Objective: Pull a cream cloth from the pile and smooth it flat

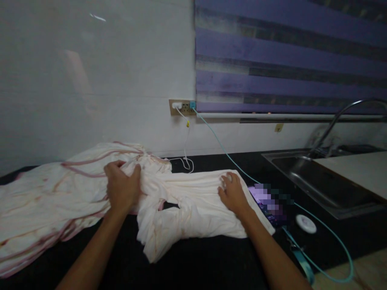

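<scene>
Spreading a pale garment (187,201) on the dark table (211,262), the person bunches its cloth in the closed left hand (122,187) while the open right hand (232,193) presses it flat, so smoothing the crumpled middle seems due next.

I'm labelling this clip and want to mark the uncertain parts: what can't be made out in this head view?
- Phone screen: blurred out, and partly under the white garment.
- Left hand fingertips: buried in bunched cloth, so the grip is unclear.
- Garment's left end: cut off by the picture's edge.
- Sink and faucet: cut off at the right edge, with a board over part of the basin.
- Right hand lies flat on the cloth.
</scene>
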`<state>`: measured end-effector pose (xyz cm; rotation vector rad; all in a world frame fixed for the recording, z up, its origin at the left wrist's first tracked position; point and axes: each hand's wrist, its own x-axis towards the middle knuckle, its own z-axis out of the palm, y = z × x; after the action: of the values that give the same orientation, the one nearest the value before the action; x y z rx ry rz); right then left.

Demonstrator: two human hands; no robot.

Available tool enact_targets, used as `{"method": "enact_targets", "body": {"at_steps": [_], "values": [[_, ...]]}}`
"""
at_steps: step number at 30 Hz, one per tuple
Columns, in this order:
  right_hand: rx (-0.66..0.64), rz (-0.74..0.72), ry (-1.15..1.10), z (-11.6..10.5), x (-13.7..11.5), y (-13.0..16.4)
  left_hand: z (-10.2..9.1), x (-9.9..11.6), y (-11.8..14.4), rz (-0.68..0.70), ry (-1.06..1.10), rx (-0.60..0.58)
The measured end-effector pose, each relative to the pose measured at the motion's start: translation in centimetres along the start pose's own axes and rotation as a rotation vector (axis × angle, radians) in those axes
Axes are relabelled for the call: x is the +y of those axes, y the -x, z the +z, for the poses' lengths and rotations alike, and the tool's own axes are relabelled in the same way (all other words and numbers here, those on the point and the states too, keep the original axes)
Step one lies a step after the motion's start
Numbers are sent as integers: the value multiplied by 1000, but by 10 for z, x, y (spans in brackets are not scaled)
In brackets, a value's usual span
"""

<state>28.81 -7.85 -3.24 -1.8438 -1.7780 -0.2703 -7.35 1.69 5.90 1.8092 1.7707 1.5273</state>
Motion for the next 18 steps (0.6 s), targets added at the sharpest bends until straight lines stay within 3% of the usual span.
{"method": "enact_targets", "body": {"at_steps": [4,6,8,10,13,16,18], "values": [[54,-11,-82,-6,-1,-1,-12,-5,-7,22,-269,149],[-14,20,-78,-8,0,-1,-13,-8,-11,38,-231,249],[-96,45,-62,-9,0,0,-9,-5,-9,67,-104,203],[-140,57,-40,-10,0,1,1,8,4,166,-24,23],[-137,68,-16,-10,-2,2,18,40,42,389,-63,-261],[-126,102,15,-9,-3,2,31,72,92,640,-102,-674],[-135,129,44,-8,-3,1,36,83,121,727,-171,-871]]}}
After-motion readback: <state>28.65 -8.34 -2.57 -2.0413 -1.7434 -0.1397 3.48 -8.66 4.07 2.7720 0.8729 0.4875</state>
